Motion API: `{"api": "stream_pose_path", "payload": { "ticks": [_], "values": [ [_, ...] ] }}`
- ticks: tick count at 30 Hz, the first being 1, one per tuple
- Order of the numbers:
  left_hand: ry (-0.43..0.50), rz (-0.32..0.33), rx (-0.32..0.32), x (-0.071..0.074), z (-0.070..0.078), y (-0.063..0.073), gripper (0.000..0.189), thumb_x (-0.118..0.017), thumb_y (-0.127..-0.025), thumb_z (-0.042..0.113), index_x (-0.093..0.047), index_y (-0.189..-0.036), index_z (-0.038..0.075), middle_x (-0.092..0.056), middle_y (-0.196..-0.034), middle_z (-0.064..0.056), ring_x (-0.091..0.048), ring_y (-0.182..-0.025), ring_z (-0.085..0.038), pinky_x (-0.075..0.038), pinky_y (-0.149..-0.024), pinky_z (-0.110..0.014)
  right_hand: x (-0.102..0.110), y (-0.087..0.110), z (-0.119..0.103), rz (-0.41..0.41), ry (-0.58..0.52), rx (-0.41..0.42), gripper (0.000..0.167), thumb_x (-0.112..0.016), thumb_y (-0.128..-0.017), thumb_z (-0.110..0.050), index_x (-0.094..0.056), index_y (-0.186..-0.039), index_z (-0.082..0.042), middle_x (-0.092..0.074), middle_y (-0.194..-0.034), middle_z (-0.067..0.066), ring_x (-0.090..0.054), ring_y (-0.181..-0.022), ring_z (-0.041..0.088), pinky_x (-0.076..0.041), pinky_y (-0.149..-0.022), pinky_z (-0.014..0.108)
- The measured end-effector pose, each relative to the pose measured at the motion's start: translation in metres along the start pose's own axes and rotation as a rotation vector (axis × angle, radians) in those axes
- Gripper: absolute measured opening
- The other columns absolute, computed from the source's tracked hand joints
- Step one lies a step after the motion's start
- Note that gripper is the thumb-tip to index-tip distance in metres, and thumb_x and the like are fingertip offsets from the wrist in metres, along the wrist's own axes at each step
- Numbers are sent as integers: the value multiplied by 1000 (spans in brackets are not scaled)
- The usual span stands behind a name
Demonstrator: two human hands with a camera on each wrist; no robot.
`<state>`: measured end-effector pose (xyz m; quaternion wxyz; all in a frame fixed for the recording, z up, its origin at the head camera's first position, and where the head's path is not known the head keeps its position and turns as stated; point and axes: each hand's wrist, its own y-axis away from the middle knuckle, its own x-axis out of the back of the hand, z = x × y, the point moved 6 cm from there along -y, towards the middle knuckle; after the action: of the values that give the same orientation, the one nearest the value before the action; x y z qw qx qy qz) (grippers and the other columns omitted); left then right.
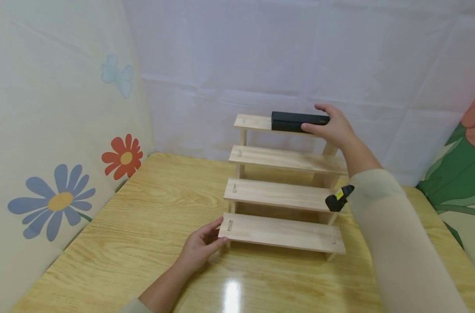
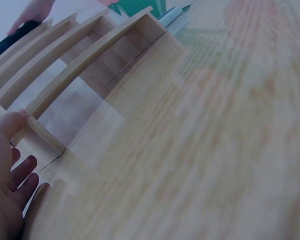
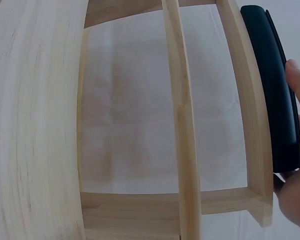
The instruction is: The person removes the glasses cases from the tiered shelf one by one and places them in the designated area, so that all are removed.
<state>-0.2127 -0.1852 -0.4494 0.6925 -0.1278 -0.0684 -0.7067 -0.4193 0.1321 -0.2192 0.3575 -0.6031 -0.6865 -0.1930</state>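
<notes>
A four-step wooden display rack stands on the table. On its top step lies a long black case, shaped like a glasses case. My right hand holds the right end of this case, thumb in front and fingers behind. The right wrist view shows the case along the top board, with part of the right hand on it. My left hand grips the left end of the lowest step, thumb at its front corner. In the left wrist view, the left hand's other fingers curl loosely below the board.
The wood-grain table extends left and in front of the rack. A white cloth hangs behind. Flower-printed panels border the left and right sides. A small black device with a yellow label sits at the right wrist.
</notes>
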Motion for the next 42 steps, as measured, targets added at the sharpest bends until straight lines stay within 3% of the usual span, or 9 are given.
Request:
{"api": "stream_pose_path", "payload": {
  "ticks": [10,21,29,42],
  "values": [
    [-5,6,7,0,-2,0,59,-75,-85,10,-52,-139,3,-62,-131,-20,-64,-114,-31,-54,-94,-26,-2,1,1,-44,26,-37,83,-73,-85,-46,-35,-152,-17,-27,-161,13,-23,-148,36,-22,-120,56],
    [-5,2,-32,0,4,0,58,-74,-86,11,-52,-139,0,-60,-134,-22,-64,-115,-33,-54,-97,-36,-2,2,-2,-44,86,-36,80,-74,-83,-51,-43,-149,-20,-38,-156,15,-34,-142,38,-28,-117,55],
    [17,-19,-56,-1,3,-1,58,-73,-87,10,-50,-139,-4,-59,-133,-25,-64,-114,-34,-53,-93,-23,-7,3,4,-66,40,-83,84,-73,-83,-54,-36,-152,-24,-35,-157,14,-36,-141,37,-31,-116,56],
    [15,-22,-60,-3,3,-3,58,-73,-88,10,-50,-139,-4,-58,-134,-24,-64,-115,-34,-54,-93,-25,-7,6,9,32,-11,-65,82,-76,-81,-50,-42,-150,-20,-36,-157,10,-32,-144,35,-29,-118,54]
  ]
}}
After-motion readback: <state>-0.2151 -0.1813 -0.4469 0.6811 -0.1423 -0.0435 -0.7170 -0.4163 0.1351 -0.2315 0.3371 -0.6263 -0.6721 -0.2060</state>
